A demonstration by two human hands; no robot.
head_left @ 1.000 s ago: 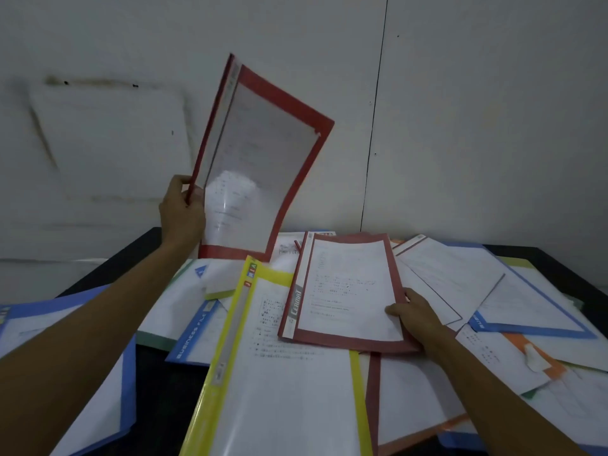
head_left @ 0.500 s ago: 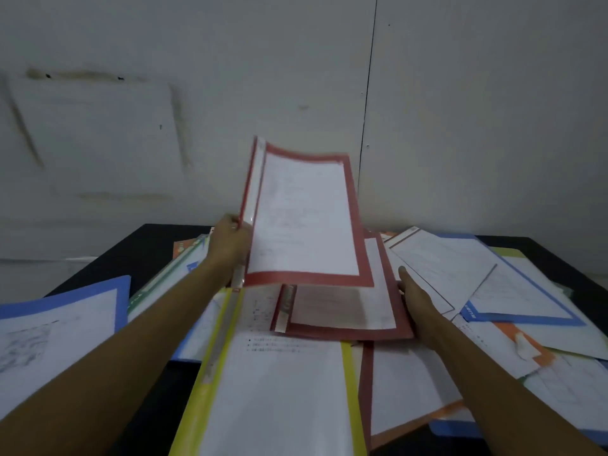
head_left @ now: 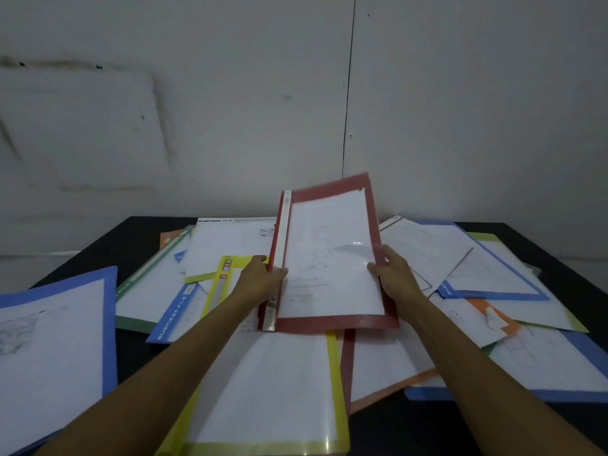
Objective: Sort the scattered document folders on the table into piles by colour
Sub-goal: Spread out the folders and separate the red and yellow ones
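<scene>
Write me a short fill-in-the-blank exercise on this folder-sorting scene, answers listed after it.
1. Both hands hold a folder whose border is ____.
2. The left hand grips the held folder on its spine side, and the right hand grips the ____ edge.
3. The large folder lying nearest the camera, under the forearms, has a ____ border.
4. The folder at the far left of the table has a ____ border.

Answers: red; opposite; yellow; blue

Background: pale grey panelled wall (head_left: 230,126), dim lighting. Vertical dark seam (head_left: 348,110) at 12 o'clock. Stained rectangular patch (head_left: 82,126) at 10 o'clock. Black table (head_left: 144,232) below.
</scene>
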